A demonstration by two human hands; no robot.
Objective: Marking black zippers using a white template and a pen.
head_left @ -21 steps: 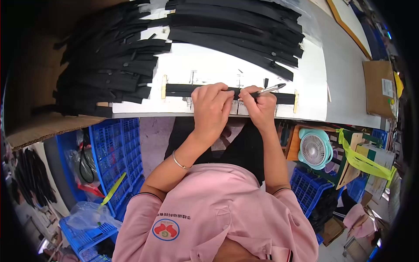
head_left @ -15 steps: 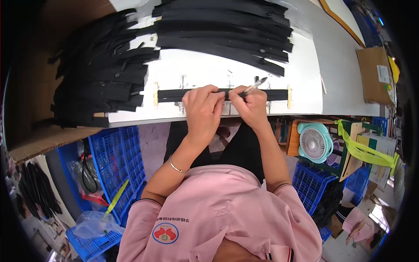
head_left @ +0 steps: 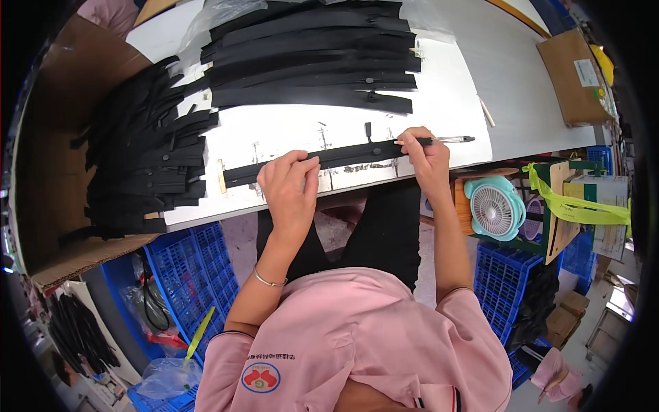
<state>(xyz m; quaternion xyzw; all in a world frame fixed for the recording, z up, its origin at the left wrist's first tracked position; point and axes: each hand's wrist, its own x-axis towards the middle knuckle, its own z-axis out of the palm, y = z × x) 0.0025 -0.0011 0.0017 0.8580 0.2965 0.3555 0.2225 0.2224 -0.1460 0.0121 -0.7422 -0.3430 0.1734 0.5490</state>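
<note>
A long black zipper (head_left: 343,154) lies slanted across the marked white work surface (head_left: 288,123). My left hand (head_left: 290,182) is on its left half, fingers bent and pressing the tape, thumb close to the index finger. At the zipper's right end, my right hand (head_left: 427,159) is closed around a pen (head_left: 449,139), which points out to the right. The fingertips of that hand also touch the zipper's end, and its thumb side hides the tape's edge. A round slider (head_left: 376,150) shows on the tape between my hands. Just above it lies a small black tab (head_left: 368,130).
Several black zippers (head_left: 309,58) lie in rows at the back, and more are heaped (head_left: 151,158) at the left by a cardboard box (head_left: 41,172). A small turquoise fan (head_left: 494,209) stands below the table's right side. Blue crates (head_left: 206,268) flank my legs.
My hands have moved apart, the right one outward to the zipper's end with the pen, the left one leftward. The view has shifted and tilted. The pen now points right instead of up.
</note>
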